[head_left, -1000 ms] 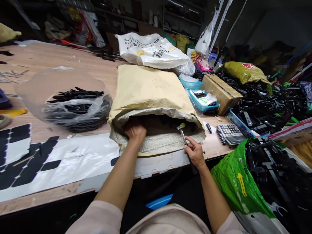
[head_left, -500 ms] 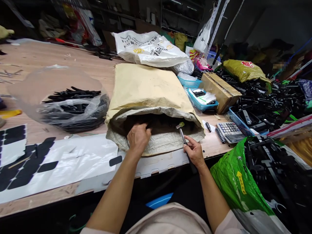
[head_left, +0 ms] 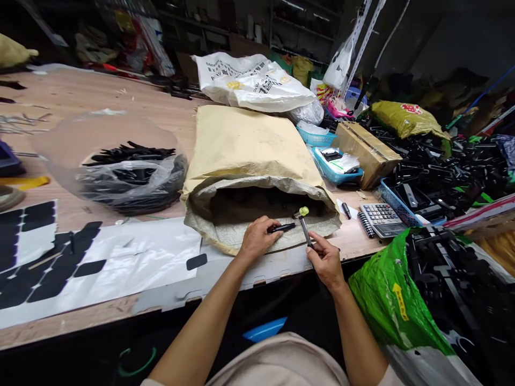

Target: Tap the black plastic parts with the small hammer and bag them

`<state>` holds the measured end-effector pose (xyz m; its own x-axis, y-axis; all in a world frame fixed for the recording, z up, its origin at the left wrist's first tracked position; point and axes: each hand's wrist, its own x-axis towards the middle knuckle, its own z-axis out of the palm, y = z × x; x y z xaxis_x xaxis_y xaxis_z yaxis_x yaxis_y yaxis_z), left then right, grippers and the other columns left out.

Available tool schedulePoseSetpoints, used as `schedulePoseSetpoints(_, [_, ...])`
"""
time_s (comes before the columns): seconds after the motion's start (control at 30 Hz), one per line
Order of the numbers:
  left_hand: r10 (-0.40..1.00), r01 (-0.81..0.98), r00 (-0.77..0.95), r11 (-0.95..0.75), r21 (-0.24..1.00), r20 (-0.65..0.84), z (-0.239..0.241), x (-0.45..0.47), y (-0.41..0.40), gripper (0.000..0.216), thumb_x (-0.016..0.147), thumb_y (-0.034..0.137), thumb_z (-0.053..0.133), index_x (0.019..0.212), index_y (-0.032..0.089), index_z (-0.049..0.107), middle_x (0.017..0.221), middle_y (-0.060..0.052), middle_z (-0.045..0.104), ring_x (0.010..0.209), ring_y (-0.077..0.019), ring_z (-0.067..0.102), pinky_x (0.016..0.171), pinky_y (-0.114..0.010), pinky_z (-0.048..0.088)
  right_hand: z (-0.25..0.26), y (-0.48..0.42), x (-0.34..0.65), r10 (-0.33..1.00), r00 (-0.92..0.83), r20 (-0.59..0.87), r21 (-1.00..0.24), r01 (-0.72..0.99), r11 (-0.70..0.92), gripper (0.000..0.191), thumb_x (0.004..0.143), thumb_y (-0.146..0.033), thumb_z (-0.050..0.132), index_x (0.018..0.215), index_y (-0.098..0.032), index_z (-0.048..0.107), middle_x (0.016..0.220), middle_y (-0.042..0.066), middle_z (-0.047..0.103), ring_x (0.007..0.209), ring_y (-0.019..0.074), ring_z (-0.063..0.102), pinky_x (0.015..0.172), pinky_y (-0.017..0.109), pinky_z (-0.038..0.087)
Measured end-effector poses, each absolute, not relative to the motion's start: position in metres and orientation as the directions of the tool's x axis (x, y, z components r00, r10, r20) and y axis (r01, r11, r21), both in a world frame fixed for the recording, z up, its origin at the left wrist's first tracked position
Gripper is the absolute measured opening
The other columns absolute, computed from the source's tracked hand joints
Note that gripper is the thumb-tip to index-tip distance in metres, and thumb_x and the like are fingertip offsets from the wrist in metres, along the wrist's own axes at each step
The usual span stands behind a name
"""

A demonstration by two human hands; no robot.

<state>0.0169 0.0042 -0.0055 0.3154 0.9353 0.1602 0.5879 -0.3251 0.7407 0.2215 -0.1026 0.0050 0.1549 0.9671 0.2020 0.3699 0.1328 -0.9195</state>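
Note:
A tan woven sack [head_left: 251, 142] lies on the bench with its mouth toward me, its inside mostly dark. In front of that mouth my left hand [head_left: 256, 237] is closed on a slim black part [head_left: 284, 227], its tip pointing right. My right hand [head_left: 326, 261] grips a small hammer [head_left: 304, 225] with a metal shaft and a yellow-green tip on its head. The hammer's head is close to the tip of the black part; whether they touch I cannot tell. Most of the hammer's handle is hidden by my fingers.
Left of the sack stands a clear plastic bag [head_left: 132, 185] of black parts. A calculator [head_left: 380, 217], a cardboard box [head_left: 366, 153] and blue baskets [head_left: 340, 169] are on the right. A green bag [head_left: 386, 284] of black parts stands beside my right arm.
My left hand has come out of the sack, moving right and toward me, and now holds a slim black part. The hammer in my right hand has shifted slightly; the whole view moved a little.

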Motion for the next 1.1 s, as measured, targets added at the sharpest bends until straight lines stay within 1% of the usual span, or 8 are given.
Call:
schedulePoseSetpoints(0.13, [0.938,0.601,0.315,-0.317,0.733,0.147,-0.004,0.019,0.003,0.021,0.079,0.029,0.068,0.098,0.022,0.075,0.083,0.0,0.061,0.076,-0.0151,0.056,0.068,-0.026,0.04,0.02,-0.111,0.217,0.963,0.094,0.254,-0.853,0.492,0.177,0.047,0.085,-0.024,0.06,0.131,-0.015,0.066,0.059,-0.006,0.042,0.048,0.0094,0.037,0.048,0.023,0.033])
schedulePoseSetpoints(0.27, [0.939,0.607,0.316,-0.311,0.731,0.137,-0.002,0.02,0.003,0.02,0.08,0.028,0.068,0.097,0.024,0.076,0.083,0.0,0.061,0.081,-0.0163,0.057,0.071,-0.027,0.041,0.023,-0.113,0.213,0.952,0.041,0.303,-0.767,0.603,0.218,0.047,0.085,-0.023,0.059,0.131,-0.017,0.066,0.062,-0.002,0.055,0.049,0.0111,0.044,0.05,0.024,0.038])
schedulePoseSetpoints(0.4, [0.941,0.618,0.312,-0.303,0.725,0.128,0.0,0.02,0.002,0.019,0.08,0.026,0.067,0.096,0.025,0.077,0.083,0.0,0.061,0.085,-0.017,0.058,0.074,-0.027,0.042,0.019,-0.113,0.212,0.956,0.008,0.294,-0.698,0.685,0.209,0.044,0.083,-0.023,0.059,0.126,-0.018,0.07,0.062,-0.001,0.059,0.049,0.0127,0.048,0.052,0.025,0.041])
schedulePoseSetpoints(0.63, [0.945,0.611,0.306,-0.286,0.739,0.112,0.003,0.021,0.002,0.019,0.078,0.025,0.069,0.096,0.024,0.077,0.085,-0.001,0.06,0.082,-0.0164,0.058,0.072,-0.027,0.041,0.026,-0.114,0.204,0.958,0.01,0.286,-0.74,0.637,0.214,0.046,0.084,-0.024,0.059,0.129,-0.016,0.068,0.063,-0.002,0.058,0.048,0.0112,0.045,0.049,0.024,0.038])
schedulePoseSetpoints(0.83, [0.949,0.618,0.302,-0.27,0.738,0.095,0.003,0.021,0.003,0.011,0.078,0.024,0.07,0.086,0.022,0.077,0.08,0.0,0.059,0.077,-0.0153,0.056,0.067,-0.026,0.039,0.023,-0.115,0.2,0.962,-0.066,0.263,-0.689,0.686,0.235,0.044,0.083,-0.021,0.059,0.125,-0.018,0.069,0.062,-0.001,0.061,0.048,0.0119,0.047,0.05,0.024,0.04])
schedulePoseSetpoints(0.9, [0.951,0.614,0.295,-0.26,0.745,0.089,0.002,0.021,0.003,0.014,0.077,0.025,0.07,0.089,0.022,0.077,0.08,0.0,0.059,0.077,-0.0153,0.057,0.067,-0.026,0.04,0.023,-0.112,0.202,0.963,-0.055,0.263,-0.695,0.682,0.228,0.044,0.083,-0.021,0.059,0.125,-0.019,0.07,0.062,-0.002,0.06,0.048,0.0117,0.047,0.051,0.024,0.039])
schedulePoseSetpoints(1.0, [0.953,0.61,0.288,-0.255,0.751,0.09,0.0,0.02,0.004,0.021,0.076,0.027,0.071,0.096,0.023,0.077,0.084,-0.001,0.062,0.08,-0.0164,0.058,0.07,-0.027,0.042,0.02,-0.102,0.208,0.964,-0.005,0.264,-0.746,0.633,0.207,0.044,0.084,-0.024,0.06,0.127,-0.018,0.068,0.061,-0.003,0.055,0.048,0.0108,0.044,0.05,0.024,0.037])
schedulePoseSetpoints(1.1, [0.949,0.632,0.303,-0.268,0.727,0.086,-0.001,0.021,0.005,0.021,0.078,0.028,0.07,0.097,0.023,0.077,0.087,-0.002,0.063,0.084,-0.0181,0.059,0.074,-0.029,0.043,0.011,-0.088,0.214,0.972,0.078,0.221,-0.859,0.487,0.156,0.044,0.086,-0.027,0.06,0.128,-0.016,0.067,0.056,-0.006,0.049,0.048,0.0103,0.043,0.05,0.023,0.037])
